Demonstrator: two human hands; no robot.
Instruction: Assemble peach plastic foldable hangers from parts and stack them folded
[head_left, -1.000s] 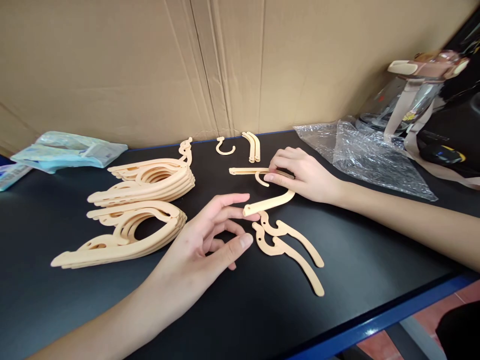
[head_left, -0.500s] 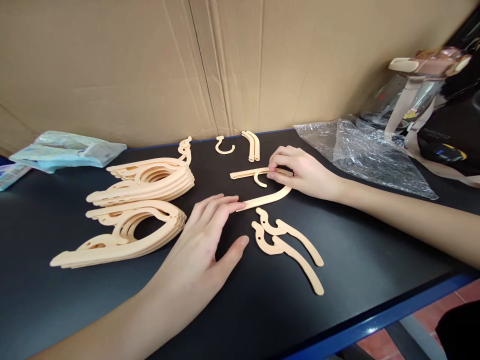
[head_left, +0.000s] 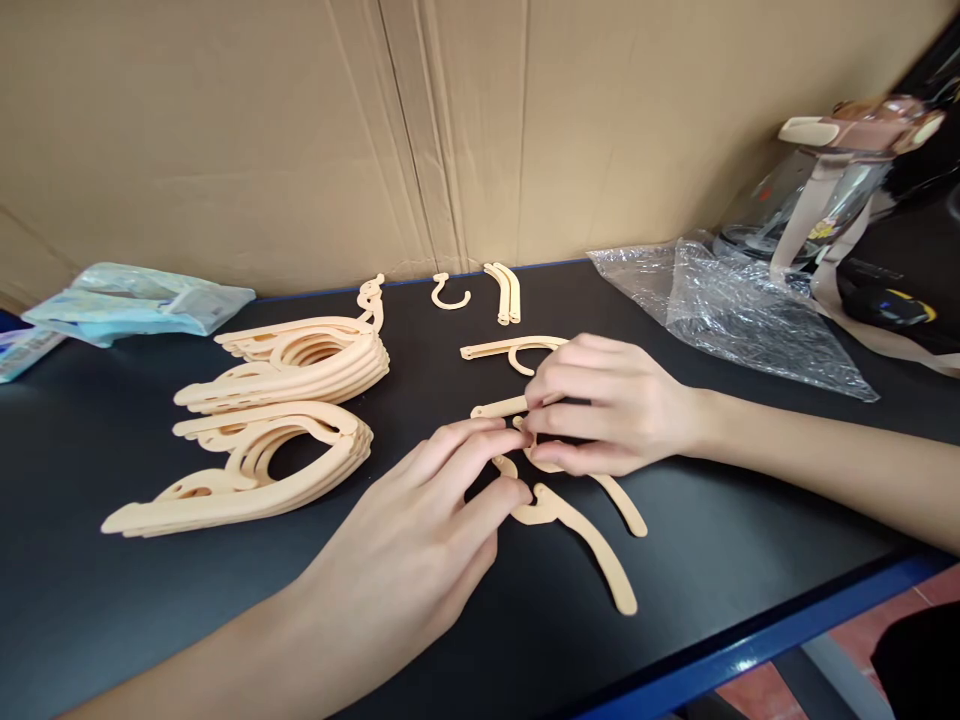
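Note:
Two cream curved hanger arms (head_left: 592, 540) lie side by side on the black table (head_left: 705, 560). My left hand (head_left: 420, 550) pinches the near arm's round end with thumb and fingertips. My right hand (head_left: 607, 405) is curled over the far arm's end, fingers closed on it. A cream curved bar (head_left: 499, 407) pokes out from under my right hand. Behind lie a straight bar with a small hook (head_left: 502, 350).
Two stacks of assembled cream hangers (head_left: 285, 420) stand at the left. A loose hook (head_left: 448, 292) and curved pieces (head_left: 504, 290) lie near the cardboard wall (head_left: 450, 130). Clear plastic wrap (head_left: 727, 310) and a glass jug (head_left: 817, 200) sit right. Blue packets (head_left: 135, 298) are far left.
My right hand let go of the curved bar and came down onto the hanger arms. My left hand moved right and closed on the near arm, which shifted slightly.

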